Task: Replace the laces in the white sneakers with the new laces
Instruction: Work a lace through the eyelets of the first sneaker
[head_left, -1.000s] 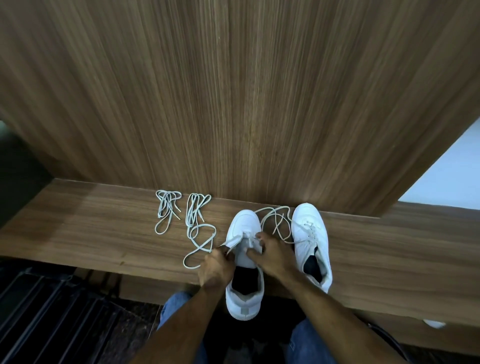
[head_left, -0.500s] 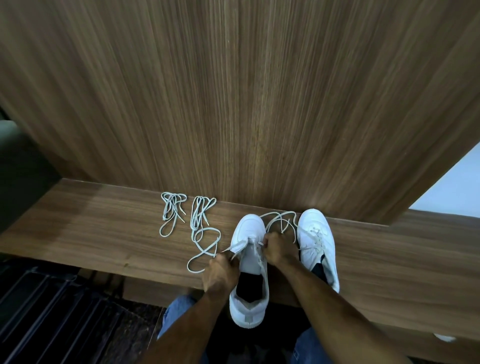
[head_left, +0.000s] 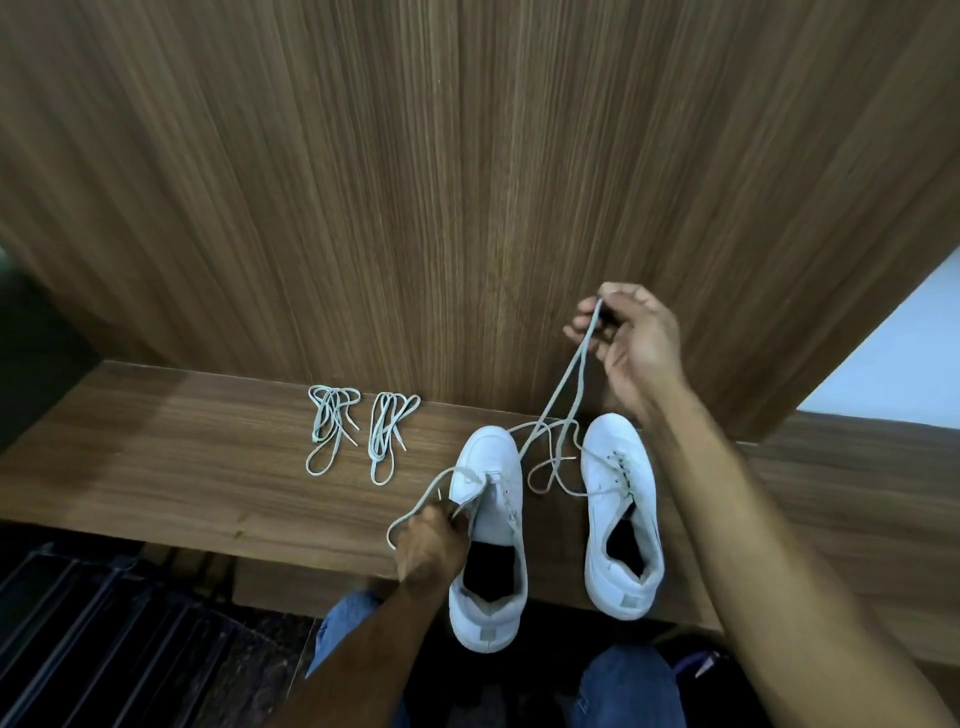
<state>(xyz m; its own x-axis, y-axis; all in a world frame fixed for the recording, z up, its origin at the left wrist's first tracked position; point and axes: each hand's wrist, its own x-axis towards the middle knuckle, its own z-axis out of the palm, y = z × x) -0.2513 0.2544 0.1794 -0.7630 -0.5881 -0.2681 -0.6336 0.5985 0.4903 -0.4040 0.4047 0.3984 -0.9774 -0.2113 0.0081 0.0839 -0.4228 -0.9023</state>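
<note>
Two white sneakers stand toe-to-wall on a wooden ledge (head_left: 156, 467). The left sneaker (head_left: 491, 525) overhangs the front edge. My left hand (head_left: 428, 540) rests against its left side and pinches one end of a pale lace (head_left: 566, 384). My right hand (head_left: 631, 343) is raised above the shoes and pinches the other end of that lace, which runs taut down to the left sneaker's eyelets. The right sneaker (head_left: 621, 514) still carries its own lace, with loose ends lying between the shoes. Two bundled laces (head_left: 332, 423) (head_left: 387, 434) lie left of the shoes.
A tall wood-panel wall (head_left: 467, 182) rises right behind the ledge. Below the front edge are my knees in blue jeans (head_left: 631, 686) and a dark slatted floor (head_left: 104, 639). A white surface (head_left: 893, 353) shows at the right.
My right hand has risen from the left sneaker's tongue up and to the right, drawing a length of lace out. My left hand stayed at the shoe's left side.
</note>
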